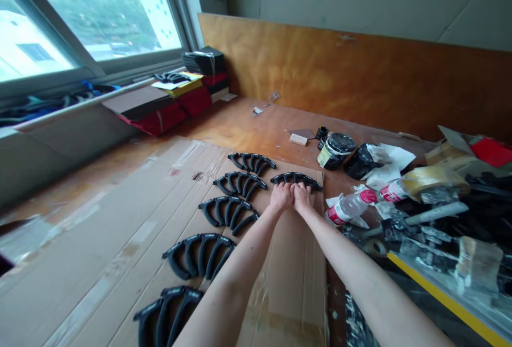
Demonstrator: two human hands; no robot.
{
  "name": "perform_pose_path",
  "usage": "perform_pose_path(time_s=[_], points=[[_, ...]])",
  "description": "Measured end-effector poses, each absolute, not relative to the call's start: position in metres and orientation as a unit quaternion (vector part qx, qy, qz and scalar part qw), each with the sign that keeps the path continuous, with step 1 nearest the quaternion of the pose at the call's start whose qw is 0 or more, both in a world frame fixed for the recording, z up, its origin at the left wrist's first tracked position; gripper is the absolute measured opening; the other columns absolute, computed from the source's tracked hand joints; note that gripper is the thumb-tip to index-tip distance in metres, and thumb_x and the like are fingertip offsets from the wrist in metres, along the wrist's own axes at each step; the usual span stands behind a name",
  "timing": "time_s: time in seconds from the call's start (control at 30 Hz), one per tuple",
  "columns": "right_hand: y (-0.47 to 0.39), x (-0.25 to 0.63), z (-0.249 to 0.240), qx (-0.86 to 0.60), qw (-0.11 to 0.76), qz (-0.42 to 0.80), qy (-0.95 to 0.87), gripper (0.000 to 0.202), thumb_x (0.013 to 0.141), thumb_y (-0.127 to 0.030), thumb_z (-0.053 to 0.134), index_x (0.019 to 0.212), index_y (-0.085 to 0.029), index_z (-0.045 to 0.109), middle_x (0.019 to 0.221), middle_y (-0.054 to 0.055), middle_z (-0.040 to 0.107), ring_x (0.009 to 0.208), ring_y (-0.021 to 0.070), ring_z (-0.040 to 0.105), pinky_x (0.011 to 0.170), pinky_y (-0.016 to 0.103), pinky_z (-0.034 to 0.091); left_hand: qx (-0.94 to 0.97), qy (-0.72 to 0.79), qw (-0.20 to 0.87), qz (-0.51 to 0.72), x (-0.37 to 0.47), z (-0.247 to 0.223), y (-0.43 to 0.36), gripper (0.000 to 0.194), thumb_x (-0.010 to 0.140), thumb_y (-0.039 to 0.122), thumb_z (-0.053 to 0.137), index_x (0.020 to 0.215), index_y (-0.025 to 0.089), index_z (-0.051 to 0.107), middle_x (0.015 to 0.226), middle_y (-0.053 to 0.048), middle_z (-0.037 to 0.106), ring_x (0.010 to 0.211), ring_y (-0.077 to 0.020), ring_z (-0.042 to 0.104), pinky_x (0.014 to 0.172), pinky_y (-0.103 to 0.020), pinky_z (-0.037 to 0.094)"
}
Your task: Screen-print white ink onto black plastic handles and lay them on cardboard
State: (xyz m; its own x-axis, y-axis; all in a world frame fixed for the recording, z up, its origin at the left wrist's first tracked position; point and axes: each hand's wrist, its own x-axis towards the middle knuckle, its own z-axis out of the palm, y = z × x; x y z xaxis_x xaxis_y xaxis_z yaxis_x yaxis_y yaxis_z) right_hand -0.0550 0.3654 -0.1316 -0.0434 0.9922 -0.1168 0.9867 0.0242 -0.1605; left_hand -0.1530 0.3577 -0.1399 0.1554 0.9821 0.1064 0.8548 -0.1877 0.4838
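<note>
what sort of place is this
Probably a small workshop: curved black pieces lie in groups on flattened cardboard, with a black-smeared tub and what looks like a tape roll off to the right.

Cardboard (pixel 296 277): matt paperboard, creased, with glossy strips of tape (pixel 143 233)
Curved pieces (pixel 203 245) on the cardboard: smooth, softly shiny; plastic or rubber, cannot tell which
Table (pixel 248 123) beyond the cardboard: smooth wood, slight gloss
Board (pixel 340 75) behind the cardboard: wood-like, mottled sheen
Bottle (pixel 356 208) right of the cardboard: clear, shiny plastic
Tub (pixel 338 150) past the cardboard's far right corner: rough, smeared
</note>
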Motion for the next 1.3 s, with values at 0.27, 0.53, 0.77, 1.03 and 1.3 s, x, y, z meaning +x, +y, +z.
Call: perform_pose_path(time_s=[0.27,0.53,0.77,1.03,1.3], points=[[0.397,-0.075,-0.138,-0.649,0.040,0.153,-0.744,0.037,0.096,-0.028,0.036,0.130,-0.032,0.052,0.146,0.007,0.041,0.129,0.0292,0.035,0.096,0.050,0.039,0.657,0.675,0.159,0.296,-0.166,-0.162,0.364,0.043,0.097,0.030,0.028,0.127,0.011,0.054,0.134,-0.020,0.054,0.133,-0.0274,0.042,0.104,-0.045,0.038],[0.259,-0.021,-0.104,-0.512,0.130,0.151,-0.836,0.044,0.091,-0.019,0.046,0.135,-0.019,0.051,0.147,0.013,0.042,0.139,0.0265,0.030,0.111,0.046,0.030,0.543,0.663,0.255,0.447,-0.133,-0.170,0.231,0.045,0.094,0.041,0.036,0.126,0.014,0.054,0.137,-0.018,0.051,0.133,-0.0249,0.042,0.111,-0.043,0.033],[0.080,0.125,-0.067,-0.460,0.154,0.117,-0.867,0.031,0.090,-0.022,0.055,0.120,-0.023,0.062,0.135,0.004,0.056,0.136,0.0215,0.037,0.113,0.042,0.032,0.504,0.625,0.412,0.430,-0.090,-0.108,0.146,0.048,0.092,0.053,0.038,0.117,0.018,0.059,0.120,-0.013,0.064,0.110,-0.0235,0.059,0.097,-0.041,0.045],[0.038,0.274,-0.082,-0.581,0.137,0.064,-0.800,0.051,0.088,-0.040,0.058,0.133,-0.018,0.053,0.134,0.015,0.056,0.128,0.0284,0.047,0.108,0.050,0.033,0.456,0.502,0.524,0.515,0.008,0.024,0.091,0.057,0.086,0.057,0.047,0.123,0.016,0.059,0.086,-0.005,0.068,0.070,-0.0135,0.062,0.070,-0.027,0.052],[0.041,0.294,-0.073,-0.490,0.116,0.093,-0.859,0.056,0.086,-0.042,0.058,0.138,-0.022,0.048,0.147,0.013,0.042,0.138,0.0274,0.033,0.113,0.050,0.021,0.402,0.471,0.530,0.579,0.091,0.064,0.061,0.053,0.086,0.047,0.045,0.126,0.014,0.056,0.071,-0.002,0.066,0.060,-0.0128,0.061,0.060,-0.025,0.051]])
